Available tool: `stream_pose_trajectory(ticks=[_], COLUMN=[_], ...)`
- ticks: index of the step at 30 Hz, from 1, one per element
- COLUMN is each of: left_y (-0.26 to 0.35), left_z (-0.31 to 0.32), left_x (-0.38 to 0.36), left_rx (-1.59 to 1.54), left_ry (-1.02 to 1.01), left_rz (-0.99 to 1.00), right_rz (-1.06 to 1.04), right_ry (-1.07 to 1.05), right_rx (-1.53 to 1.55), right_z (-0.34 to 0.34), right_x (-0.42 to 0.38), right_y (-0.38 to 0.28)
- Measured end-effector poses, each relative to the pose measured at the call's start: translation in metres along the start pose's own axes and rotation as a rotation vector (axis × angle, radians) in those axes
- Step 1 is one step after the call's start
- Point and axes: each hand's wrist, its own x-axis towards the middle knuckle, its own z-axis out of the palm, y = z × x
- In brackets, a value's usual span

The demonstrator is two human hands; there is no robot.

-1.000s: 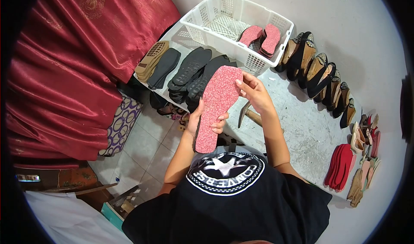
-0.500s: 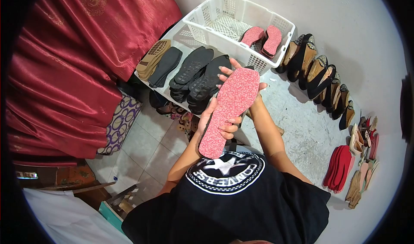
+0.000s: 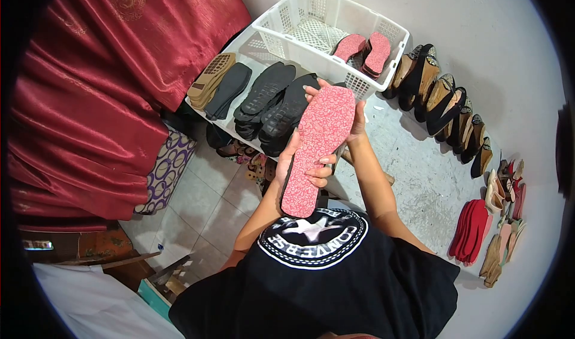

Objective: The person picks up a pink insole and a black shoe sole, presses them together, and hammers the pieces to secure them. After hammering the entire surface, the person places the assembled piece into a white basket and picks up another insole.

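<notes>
My left grip (image 3: 286, 160) clasps this pink-patterned shoe sole (image 3: 326, 120); my right grip (image 3: 357, 127) spreads behind. Probably light, bendy; best edge-held.

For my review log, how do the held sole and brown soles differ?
The held sole is pink with curly markings; the brown soles show a gridded end. The held sole is in the left hand and right hand; the brown soles lie on the table. Both are patterned.

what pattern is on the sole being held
The sole is pink with darker curly lines over its visible face, best seen in the head view.
</notes>
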Motion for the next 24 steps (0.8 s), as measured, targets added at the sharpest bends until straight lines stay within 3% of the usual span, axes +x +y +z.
stream_pose_trajectory(ticks=[1,4,6,7,10,13,20,22,24], left_y=[0.002,0.011,0.015,0.017,0.021,0.021,0.018,0.02,0.017], left_z=[0.001,-0.009,-0.01,-0.013,-0.02,-0.021,-0.021,-0.027,-0.042], left_x=[-0.001,-0.009,-0.013,-0.015,-0.017,-0.017,-0.013,-0.009,-0.004], left_rx=[0.035,0.033,0.046,0.048,0.059,0.104,0.258,0.525,0.991], left_ry=[0.008,0.042,0.059,0.057,0.054,0.088,0.191,0.399,0.779], left_rz=[0.023,0.074,0.094,0.104,0.122,0.149,0.19,0.189,0.256], right_rz=[0.016,0.176,0.356,0.322,0.324,0.481,0.622,0.628,0.607], right_ry=[0.039,0.528,0.598,0.603,0.412,0.429,0.422,0.437,0.398], right_rx=[0.059,-0.587,-1.236,-1.481,-2.02,-2.114,-2.068,-2.034,-2.08], right_z=[-0.001,-0.054,-0.09,-0.094,-0.093,-0.097,-0.109,-0.102,-0.107], right_x=[-0.007,-0.042,-0.076,-0.094,-0.135,-0.153,-0.149,-0.146,-0.148], right_y=[-0.003,-0.001,0.005,0.008,0.013,0.025,0.034,0.032,0.034])
